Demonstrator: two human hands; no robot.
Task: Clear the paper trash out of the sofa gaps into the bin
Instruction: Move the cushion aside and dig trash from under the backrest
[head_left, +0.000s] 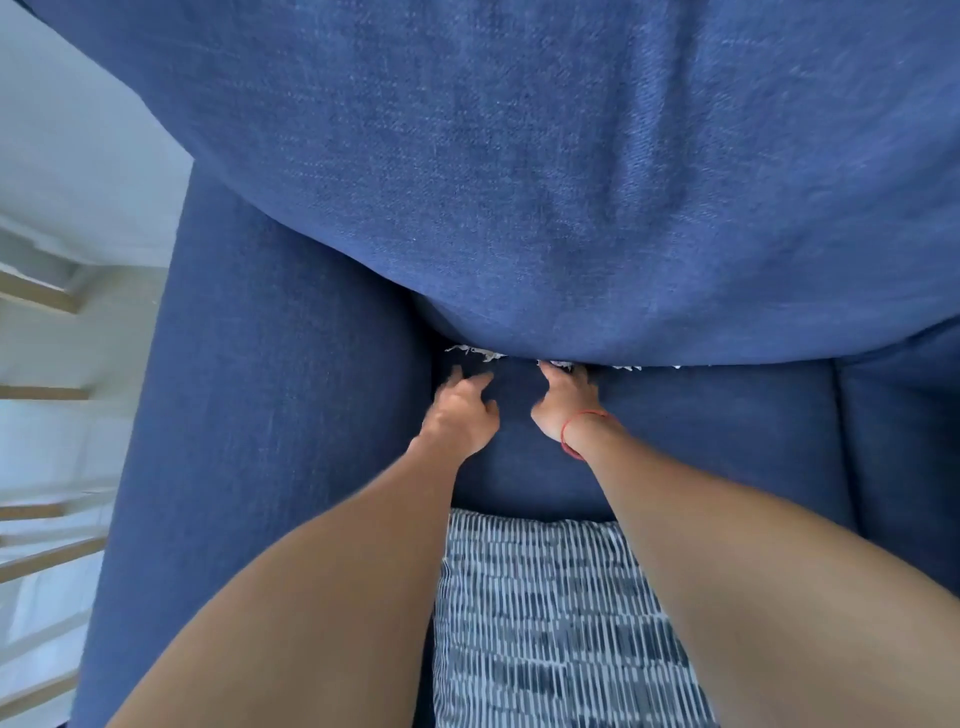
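Head view: the blue back cushion (545, 182) bulges over the frame from ten to two o'clock and overhangs the seat cushion (727, 426), so the paper scraps (475, 353) show only as a thin white fringe in the gap at centre; no bin is visible. Both hands reach to that seam because the scraps are wedged under the overhang: the left hand (460, 410), just left of centre, has its fingers spread and empty short of the fringe. The right hand (563, 402), with its red wrist band (576, 434), pushes its fingers into the gap, their grip hidden.
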